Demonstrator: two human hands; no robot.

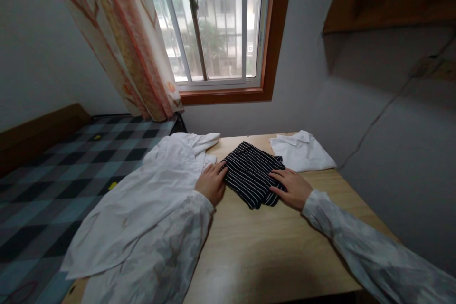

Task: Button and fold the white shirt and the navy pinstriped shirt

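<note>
A folded black garment with white stripes (249, 173) lies flat on the wooden table (245, 251). At its left edge rests my left hand (213, 183), the fingertips touching the cloth. My right hand (291, 187) lies on its right side with the fingers spread over the fabric. Neither hand grasps the cloth. Left of the striped garment, a white shirt (160, 185) is spread loosely and hangs past the table's left side. A folded white collared shirt (302, 152) sits at the table's far right corner.
To the left stands a bed with a checked cover (46, 175). A window (217, 23) with a floral curtain (124, 42) is behind the table. A wooden shelf (388, 14) and a cable (374, 123) are on the right wall.
</note>
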